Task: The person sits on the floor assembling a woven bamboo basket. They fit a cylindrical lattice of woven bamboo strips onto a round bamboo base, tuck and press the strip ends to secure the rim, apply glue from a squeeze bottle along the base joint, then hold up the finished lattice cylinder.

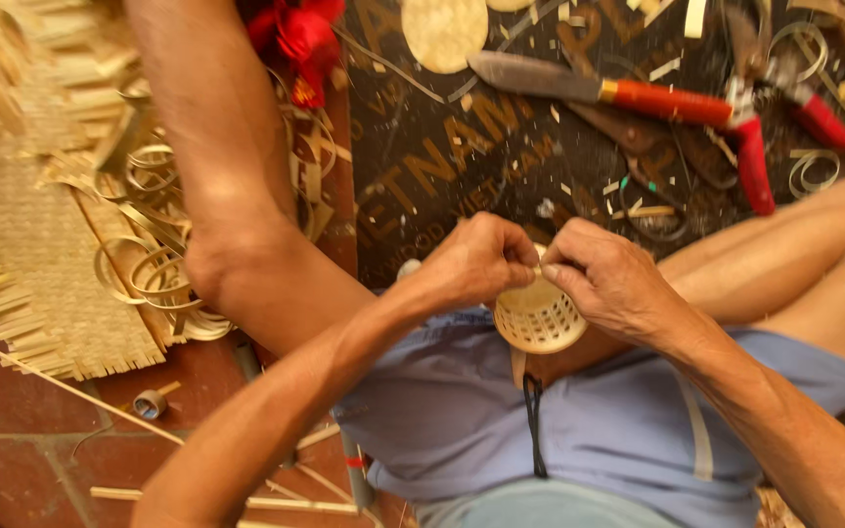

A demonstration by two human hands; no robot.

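So, woven mat [41, 254] and curled strips [149, 274] off left, then left hand [476, 264] and right hand [603, 279] both pinching the rim of a small woven basket [540, 318] over the lap. Probably light, springy, crushable; best gripped at the rim. Red-handled knife [599, 90] and pruners [784, 108] further right.

Both forearms come in from the bottom of the view and meet near the middle, above the lap. The left hand [476, 259] is curled into a loose fist, knuckles up, with thumb and fingers pinched together at its right side. The right hand [603, 279] faces it, back of the hand up, fingers bent and its fingertips [552, 274] pinched, touching those of the left. The 2 wrists are bent slightly inward. The bare legs are folded, 1 knee at the left and 1 thigh at the right.
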